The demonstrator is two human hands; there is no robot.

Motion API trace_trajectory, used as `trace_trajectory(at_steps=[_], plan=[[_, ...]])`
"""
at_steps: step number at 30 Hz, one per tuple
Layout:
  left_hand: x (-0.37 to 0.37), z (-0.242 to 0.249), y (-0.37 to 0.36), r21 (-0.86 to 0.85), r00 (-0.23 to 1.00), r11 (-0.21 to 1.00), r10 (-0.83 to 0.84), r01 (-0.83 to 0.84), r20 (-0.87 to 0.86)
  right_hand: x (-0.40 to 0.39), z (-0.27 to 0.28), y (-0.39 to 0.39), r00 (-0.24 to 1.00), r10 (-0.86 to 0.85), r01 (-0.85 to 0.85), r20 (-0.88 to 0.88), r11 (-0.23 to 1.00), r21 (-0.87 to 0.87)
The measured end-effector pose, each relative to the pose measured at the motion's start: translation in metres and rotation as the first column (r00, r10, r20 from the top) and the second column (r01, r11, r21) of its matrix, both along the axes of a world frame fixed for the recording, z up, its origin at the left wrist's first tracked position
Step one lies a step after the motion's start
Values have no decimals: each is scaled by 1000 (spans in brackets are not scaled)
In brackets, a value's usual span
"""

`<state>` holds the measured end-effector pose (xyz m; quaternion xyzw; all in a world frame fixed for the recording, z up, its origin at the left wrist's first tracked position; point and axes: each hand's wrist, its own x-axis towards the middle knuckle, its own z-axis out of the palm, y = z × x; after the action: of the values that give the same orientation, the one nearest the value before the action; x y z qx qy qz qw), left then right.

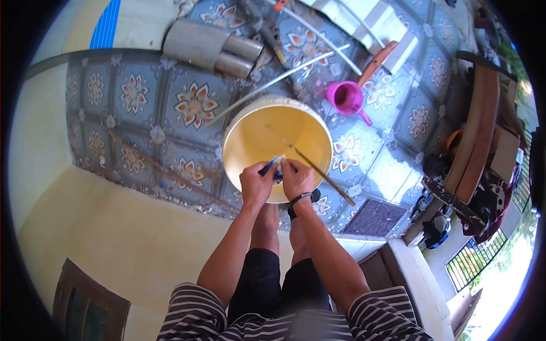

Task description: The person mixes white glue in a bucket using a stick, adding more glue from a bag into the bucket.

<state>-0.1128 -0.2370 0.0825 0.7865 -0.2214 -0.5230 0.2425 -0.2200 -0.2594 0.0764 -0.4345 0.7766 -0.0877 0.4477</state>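
Note:
Over a large bucket [325, 128] with a pale yellow inside, my left hand [257, 183] and my right hand [299, 179] are close together. Between their closed fingers is a small blue-and-white item [278, 166], possibly a packet; its exact kind is hard to make out. Both hands grip it, and the fingers partly cover it. A thin stick [318, 173] slants out of the bucket past my right hand, its lower end inside. On my right wrist is a dark band.
A pink dipper [345, 98] stands on the patterned tile floor [196, 105], right of the bucket. Beyond lie pale rods [278, 79], a grey metal piece with two cylinders [210, 48] and an orange-brown handled tool [378, 62]. A dark mat [375, 217] and piled wood [478, 136] are at right.

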Motion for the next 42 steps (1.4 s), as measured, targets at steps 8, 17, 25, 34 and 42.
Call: trace_trajectory(at_steps=[8,17,25,34,42], plan=[[17,23,0,-175,990,975,-133,138,43,-28,30,-2,938,251,-189,241,949,-252],[22,89,-19,-294,990,953,-105,74,-91,-50,85,-35,845,467,-404,260,877,-262],[1,155,-47,-574,999,818,6,23,49,-108,162,-118,779,534,-333,329,796,-505],[-5,140,48,-324,910,863,415,-388,13,-192,43,-282,869,457,-486,-189,715,-503],[-82,122,89,-45,785,807,583,-588,207,-199,-186,-421,929,356,-368,-104,850,-376]])
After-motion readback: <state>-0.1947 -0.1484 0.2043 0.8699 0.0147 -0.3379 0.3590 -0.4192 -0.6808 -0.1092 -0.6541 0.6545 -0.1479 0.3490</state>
